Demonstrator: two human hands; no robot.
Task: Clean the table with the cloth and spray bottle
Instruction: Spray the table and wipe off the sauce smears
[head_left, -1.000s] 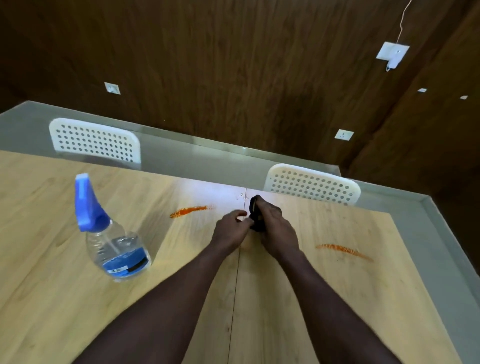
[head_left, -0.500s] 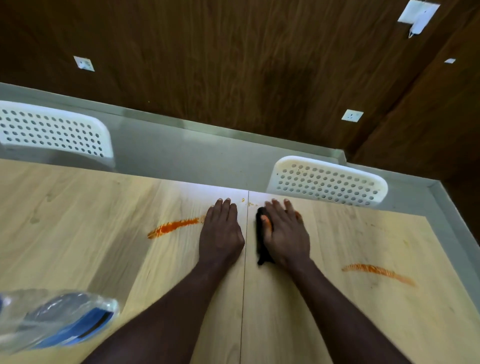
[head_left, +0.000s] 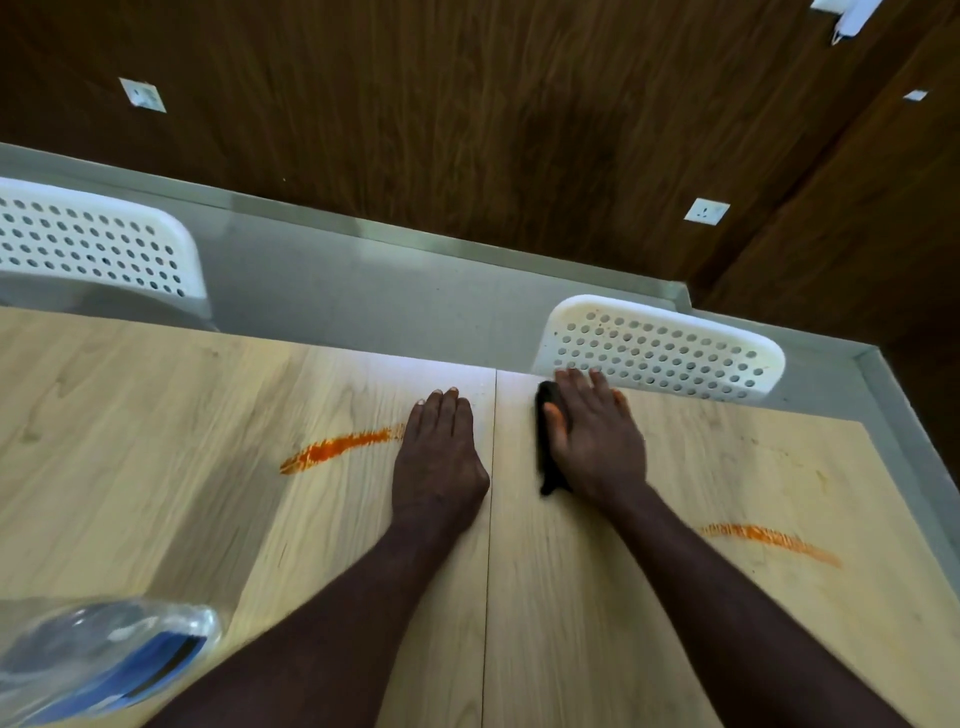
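Note:
My right hand (head_left: 595, 441) lies flat with straight fingers on a dark cloth (head_left: 545, 441), pressing it onto the light wooden table (head_left: 156, 415) near its far edge. Only the cloth's left side shows beside my palm. My left hand (head_left: 441, 457) rests flat on the table just left of the centre seam, fingers straight, holding nothing. An orange smear (head_left: 340, 447) runs left from my left hand. A second orange smear (head_left: 769, 540) lies to the right of my right forearm. The clear spray bottle (head_left: 104, 654) with a blue label sits blurred at the bottom left corner.
Two white perforated chair backs stand behind the table's far edge, one chair (head_left: 93, 249) at the left and another chair (head_left: 665, 353) just beyond my right hand. A grey floor strip and dark wooden wall (head_left: 467, 130) lie beyond.
Both hands went from bunching the cloth together to lying flat. My right hand has slid the cloth to the right, away from the seam. The view tilted down, putting the bottle at bottom left.

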